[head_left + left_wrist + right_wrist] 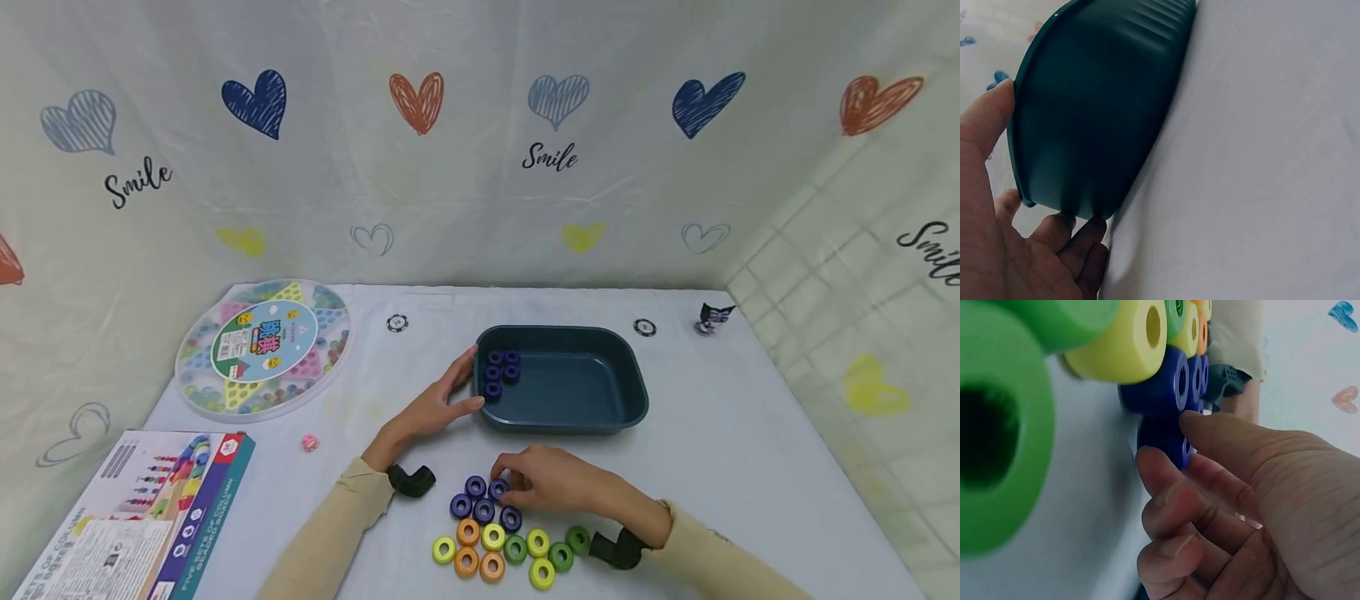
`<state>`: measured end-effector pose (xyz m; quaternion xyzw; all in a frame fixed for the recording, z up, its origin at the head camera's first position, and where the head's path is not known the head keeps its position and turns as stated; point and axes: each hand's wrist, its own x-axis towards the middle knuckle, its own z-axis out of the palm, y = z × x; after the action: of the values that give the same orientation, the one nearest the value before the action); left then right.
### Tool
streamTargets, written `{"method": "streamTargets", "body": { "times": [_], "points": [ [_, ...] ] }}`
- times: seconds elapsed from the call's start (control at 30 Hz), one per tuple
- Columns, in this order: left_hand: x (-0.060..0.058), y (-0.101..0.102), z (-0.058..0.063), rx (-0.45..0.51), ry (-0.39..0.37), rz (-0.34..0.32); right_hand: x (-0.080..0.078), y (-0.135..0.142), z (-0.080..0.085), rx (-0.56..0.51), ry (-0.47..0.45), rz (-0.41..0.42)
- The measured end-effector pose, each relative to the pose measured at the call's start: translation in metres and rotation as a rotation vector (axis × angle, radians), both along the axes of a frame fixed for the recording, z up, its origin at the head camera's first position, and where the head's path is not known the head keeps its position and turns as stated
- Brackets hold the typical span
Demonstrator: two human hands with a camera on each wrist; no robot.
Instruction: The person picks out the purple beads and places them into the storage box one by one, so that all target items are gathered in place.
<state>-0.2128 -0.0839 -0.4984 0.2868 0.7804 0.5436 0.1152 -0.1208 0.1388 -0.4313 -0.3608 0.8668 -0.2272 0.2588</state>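
A dark teal plastic bin [570, 421] stands on the table, with several purple ring beads [492, 373] at its left end. My left hand [435, 404] spans the bin's left end, thumb near its front corner and fingers along the outer wall. In the left wrist view, the fingertips touch the bin's wall [1097, 125]. My right hand [558, 482] pinches a purple ring bead [1163, 439] between thumb and index finger, at the back of a purple group. Other purple beads [483, 511] lie right beside it.
In front are orange beads [467, 562], yellow beads [542, 573] and green beads [561, 557]. At left lie a round Chinese checkers set [262, 350] and a toy box [142, 517]. Two poker chips [397, 322] and a small figurine [711, 318] sit farther back.
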Motion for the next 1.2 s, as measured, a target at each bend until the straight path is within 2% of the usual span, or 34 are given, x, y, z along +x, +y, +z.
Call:
{"method": "streamTargets", "body": {
  "times": [0.4, 0.7, 0.93, 1.07, 1.2],
  "points": [
    [-0.001, -0.001, 0.0, 0.01, 0.01, -0.007, -0.006, 0.023, 0.0, -0.036, -0.024, -0.001],
    [-0.002, -0.001, -0.002, 0.011, 0.012, -0.008, -0.008, 0.026, -0.002, -0.063, -0.046, 0.009],
    [-0.001, 0.0, -0.001, 0.014, 0.006, -0.007, -0.012, 0.027, 0.024, -0.087, -0.063, 0.004],
    [-0.002, 0.0, -0.002, 0.014, 0.008, -0.009, -0.022, 0.03, 0.04, -0.108, -0.012, -0.01],
    [-0.002, -0.001, -0.002, 0.018, 0.014, -0.011, -0.037, 0.034, 0.049, -0.125, 0.014, -0.015]
  ]
}}
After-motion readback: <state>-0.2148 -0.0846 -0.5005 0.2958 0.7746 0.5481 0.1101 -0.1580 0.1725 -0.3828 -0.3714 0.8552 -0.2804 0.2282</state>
